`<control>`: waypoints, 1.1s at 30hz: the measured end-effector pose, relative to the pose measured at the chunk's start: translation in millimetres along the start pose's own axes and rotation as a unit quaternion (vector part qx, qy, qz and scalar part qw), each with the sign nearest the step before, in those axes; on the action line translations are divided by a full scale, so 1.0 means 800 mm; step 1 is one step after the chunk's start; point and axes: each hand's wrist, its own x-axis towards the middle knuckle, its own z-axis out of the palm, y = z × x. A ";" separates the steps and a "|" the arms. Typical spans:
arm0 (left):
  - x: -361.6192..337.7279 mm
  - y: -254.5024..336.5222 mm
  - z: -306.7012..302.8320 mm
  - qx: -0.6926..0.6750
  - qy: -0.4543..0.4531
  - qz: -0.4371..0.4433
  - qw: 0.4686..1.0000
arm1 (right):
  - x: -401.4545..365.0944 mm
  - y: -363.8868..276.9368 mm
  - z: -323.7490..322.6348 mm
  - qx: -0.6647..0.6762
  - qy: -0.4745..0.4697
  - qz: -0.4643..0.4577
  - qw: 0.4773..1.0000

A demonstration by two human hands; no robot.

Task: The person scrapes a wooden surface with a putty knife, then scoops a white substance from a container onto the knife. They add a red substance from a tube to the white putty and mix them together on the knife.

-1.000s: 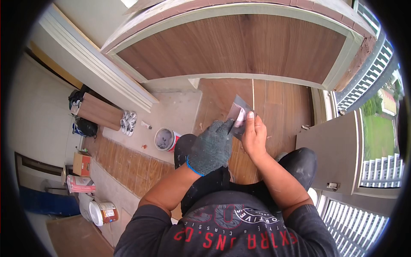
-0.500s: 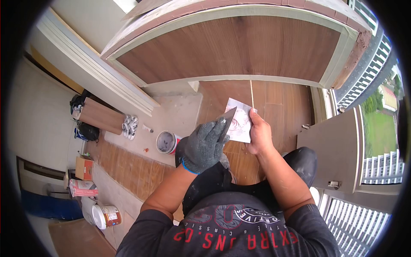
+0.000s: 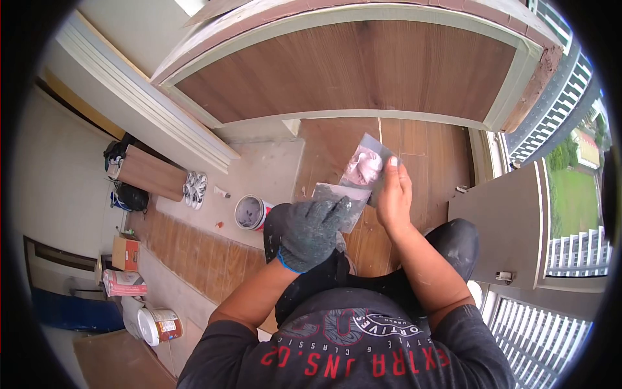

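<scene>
My left hand (image 3: 310,235), in a dark grey knitted glove with a blue cuff, is closed on a flat putty scraper (image 3: 353,219). Pinkish-white paste lies along the scraper's far edge. In my bare right hand (image 3: 394,198) is a second flat scraper (image 3: 370,141), gripped at its right side. A lump of pink putty (image 3: 365,167) sits on its face. The two blades overlap or meet at the lower edge of the right one; contact is hard to make out. Both hands are above the wood-look floor, in front of my knees.
A wood panel (image 3: 363,71) edged with pale tape stands ahead. A small bucket (image 3: 249,212) with grey residue is left of my knee. Patterned shoes (image 3: 195,190), a lidded tub (image 3: 160,326) and a cardboard box (image 3: 126,253) lie farther left. A cabinet door (image 3: 499,223) stands at right.
My left scraper has turned from edge-on to flatter and moved down, now showing paste on its edge. The right scraper has tilted, and its putty is now gathered into a lump.
</scene>
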 end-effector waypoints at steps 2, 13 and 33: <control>-0.003 0.004 0.018 -0.009 -0.001 -0.022 1.000 | -0.004 0.017 -0.006 -0.129 -0.019 -0.066 0.989; 0.053 -0.069 -0.017 -0.364 0.190 -0.237 0.881 | -0.022 0.000 -0.001 -0.064 -0.184 0.064 0.979; -0.006 -0.071 0.012 -0.402 0.201 -0.390 0.804 | 0.009 0.016 -0.008 0.267 -0.084 0.245 0.928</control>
